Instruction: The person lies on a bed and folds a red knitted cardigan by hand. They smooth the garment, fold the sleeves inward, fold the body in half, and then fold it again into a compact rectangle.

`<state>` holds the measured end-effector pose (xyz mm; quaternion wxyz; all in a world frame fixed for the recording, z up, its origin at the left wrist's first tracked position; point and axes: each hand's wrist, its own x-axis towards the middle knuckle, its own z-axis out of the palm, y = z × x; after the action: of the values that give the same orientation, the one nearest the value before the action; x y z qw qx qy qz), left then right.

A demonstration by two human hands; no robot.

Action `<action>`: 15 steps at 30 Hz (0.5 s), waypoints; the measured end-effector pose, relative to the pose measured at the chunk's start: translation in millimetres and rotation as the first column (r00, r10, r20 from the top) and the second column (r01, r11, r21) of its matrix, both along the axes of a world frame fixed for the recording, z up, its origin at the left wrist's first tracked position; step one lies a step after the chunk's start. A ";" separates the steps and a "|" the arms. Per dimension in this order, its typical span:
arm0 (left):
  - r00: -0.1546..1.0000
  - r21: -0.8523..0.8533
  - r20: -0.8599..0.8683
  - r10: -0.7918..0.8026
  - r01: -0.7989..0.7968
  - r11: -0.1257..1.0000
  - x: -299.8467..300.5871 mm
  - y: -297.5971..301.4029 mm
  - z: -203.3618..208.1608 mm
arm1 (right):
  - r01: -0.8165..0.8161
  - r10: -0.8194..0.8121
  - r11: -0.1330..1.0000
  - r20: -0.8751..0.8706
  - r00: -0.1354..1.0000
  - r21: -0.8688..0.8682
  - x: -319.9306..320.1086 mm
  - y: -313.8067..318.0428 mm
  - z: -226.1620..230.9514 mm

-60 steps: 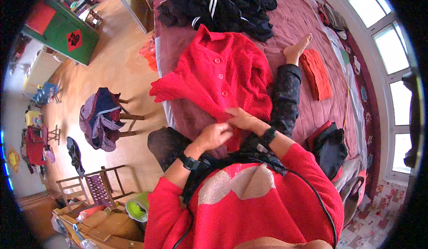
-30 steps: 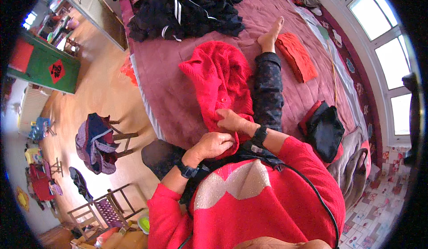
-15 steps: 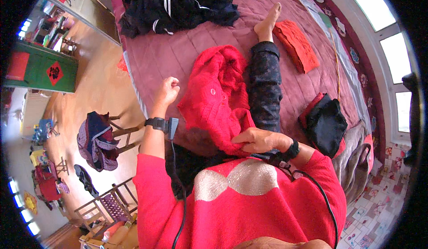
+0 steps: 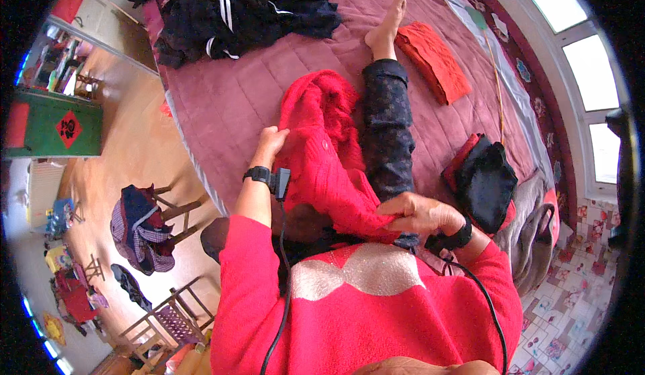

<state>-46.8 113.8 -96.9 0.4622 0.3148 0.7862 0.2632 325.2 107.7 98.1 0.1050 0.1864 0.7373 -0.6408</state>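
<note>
Red knitted fabric forms the buttoned cardigan [image 4: 322,173] that lies loosely bunched at the centre of the frame, on the dusky-pink quilted bed cover [image 4: 228,106], its lower end reaching over the person's lap. The right hand [image 4: 418,214] comes in from the lower right with the elbow bent outward and the forearm angled up and left; its thumb and fingers pinch the cardigan's lower right end. The left hand [image 4: 271,139], left of centre, is at the end of a forearm pointing nearly straight up the frame, with the fingers curled in at the cardigan's left edge; whether they grip the cloth, I cannot tell. Along the cardigan's right side stretches a leg in dark patterned trousers [image 4: 388,123], bare foot toward the top. Right of the foot lies a folded orange-red cloth [image 4: 433,62]; a heap of black clothes with white stripes [image 4: 269,22] fills the upper left of the bed.
</note>
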 end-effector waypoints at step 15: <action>0.728 0.604 0.684 0.059 -0.609 0.514 -77.6 -171.7 282.6 | 0.732 -0.608 0.671 -0.475 0.636 0.121 13.1 67.5 89.8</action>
<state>-124.3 -57.8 185.7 0.4223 0.2215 0.4448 0.7581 338.3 175.2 187.9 -0.3245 0.3301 0.7064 -0.5355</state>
